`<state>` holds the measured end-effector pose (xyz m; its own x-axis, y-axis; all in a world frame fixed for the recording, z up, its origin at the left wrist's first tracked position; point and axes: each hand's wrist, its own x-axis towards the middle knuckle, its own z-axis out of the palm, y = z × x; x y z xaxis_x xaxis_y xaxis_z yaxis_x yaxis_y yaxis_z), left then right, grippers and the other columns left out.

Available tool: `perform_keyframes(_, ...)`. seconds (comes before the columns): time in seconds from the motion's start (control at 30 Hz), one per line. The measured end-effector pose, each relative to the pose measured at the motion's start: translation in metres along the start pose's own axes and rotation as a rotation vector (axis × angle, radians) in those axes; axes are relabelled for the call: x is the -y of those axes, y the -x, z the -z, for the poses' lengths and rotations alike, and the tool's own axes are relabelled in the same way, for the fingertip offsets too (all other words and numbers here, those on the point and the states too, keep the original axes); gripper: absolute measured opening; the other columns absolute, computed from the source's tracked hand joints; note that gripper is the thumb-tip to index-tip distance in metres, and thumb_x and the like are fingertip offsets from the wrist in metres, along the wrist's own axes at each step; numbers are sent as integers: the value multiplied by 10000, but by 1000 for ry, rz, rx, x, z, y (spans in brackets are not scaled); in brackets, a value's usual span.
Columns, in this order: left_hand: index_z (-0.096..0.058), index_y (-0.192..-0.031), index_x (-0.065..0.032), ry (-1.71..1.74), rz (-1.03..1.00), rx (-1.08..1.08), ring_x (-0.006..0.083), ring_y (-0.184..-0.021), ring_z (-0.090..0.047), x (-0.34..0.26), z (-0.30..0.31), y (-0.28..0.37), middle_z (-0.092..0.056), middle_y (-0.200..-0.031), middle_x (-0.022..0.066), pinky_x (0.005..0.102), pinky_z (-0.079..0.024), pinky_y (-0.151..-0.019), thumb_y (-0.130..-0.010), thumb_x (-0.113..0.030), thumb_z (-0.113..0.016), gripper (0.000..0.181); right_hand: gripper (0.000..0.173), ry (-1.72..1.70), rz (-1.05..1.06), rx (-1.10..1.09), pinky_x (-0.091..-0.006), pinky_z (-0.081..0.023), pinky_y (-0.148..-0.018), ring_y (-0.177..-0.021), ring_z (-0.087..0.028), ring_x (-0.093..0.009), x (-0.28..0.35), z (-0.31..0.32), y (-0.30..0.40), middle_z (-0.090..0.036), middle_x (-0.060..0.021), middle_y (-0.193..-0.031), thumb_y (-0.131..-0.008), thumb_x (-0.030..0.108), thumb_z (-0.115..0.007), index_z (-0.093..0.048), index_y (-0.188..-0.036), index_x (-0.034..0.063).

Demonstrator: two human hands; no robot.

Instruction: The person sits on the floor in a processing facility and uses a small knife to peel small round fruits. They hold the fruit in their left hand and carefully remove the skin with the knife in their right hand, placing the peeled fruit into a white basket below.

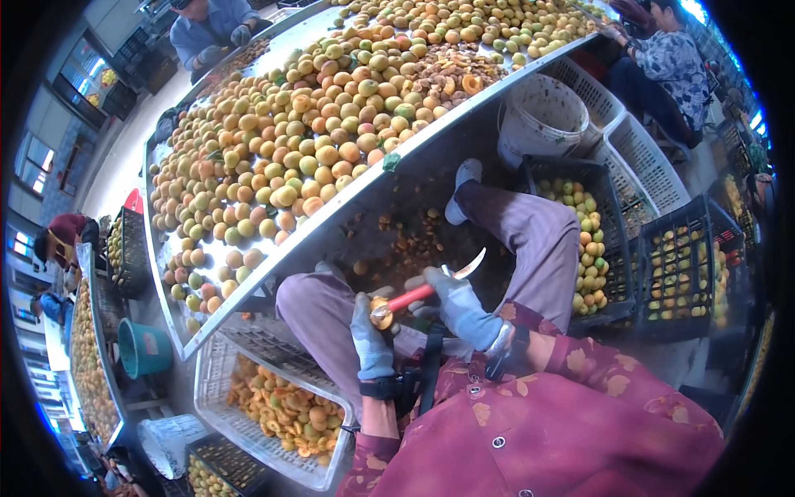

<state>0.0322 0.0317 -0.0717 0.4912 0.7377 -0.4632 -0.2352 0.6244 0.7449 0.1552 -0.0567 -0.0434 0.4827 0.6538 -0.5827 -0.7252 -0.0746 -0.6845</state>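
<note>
My left hand (371, 338), in a grey-blue work glove, grips an apricot (381, 312) whose orange flesh is cut open. In my gloved right hand (459, 305) is a tool with a red handle (411, 297) and a curved metal blade (470, 264). The blade points up and away from the fruit, while the far end of the handle meets the apricot's cut face. Both hands are above my lap, below the near edge of a metal-rimmed table (298, 238) heaped with whole apricots (329, 155).
A white plastic crate (211, 397) of halved apricots stands by my left leg. Black crates (612, 248) of whole fruit and a dirty white bucket (546, 118) are at my right. Pits and scraps (404, 242) litter the floor. Co-workers (208, 31) sit around the table.
</note>
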Motion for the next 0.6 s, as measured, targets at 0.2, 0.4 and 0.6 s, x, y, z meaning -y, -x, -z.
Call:
perform_keyframes(0.2, -652, -962, -8, -167, 128, -61, 66, -475, -483, 2, 4, -4, -576, -688, 1, 186, -374, -374, -990, -391, -473, 424, 366, 116, 86, 138, -274, -560, -591, -610, -636, -140, -12, 19, -10, -674, -120, -913, -975, 319, -500, -633, -1047, -14)
perform_keyframes(0.4, -642, -976, -12, -86, 205, -15, 72, -473, -498, 5, 5, -8, -584, -693, 8, 192, -383, -362, -979, -362, -506, 376, 331, -143, -86, 34, -269, -580, -634, -746, -675, -163, -20, 28, -17, -689, -104, -942, -978, 287, -523, -651, -1026, -14)
perform_keyframes(0.6, -610, -1012, -34, -121, 159, -62, 74, -490, -513, 15, 8, -13, -605, -757, 22, 192, -385, -364, -969, -370, -534, 346, 384, 211, 121, 266, -267, -546, -609, -629, -642, -139, -9, 30, -24, -677, -108, -856, -983, 328, -482, -631, -1036, -22)
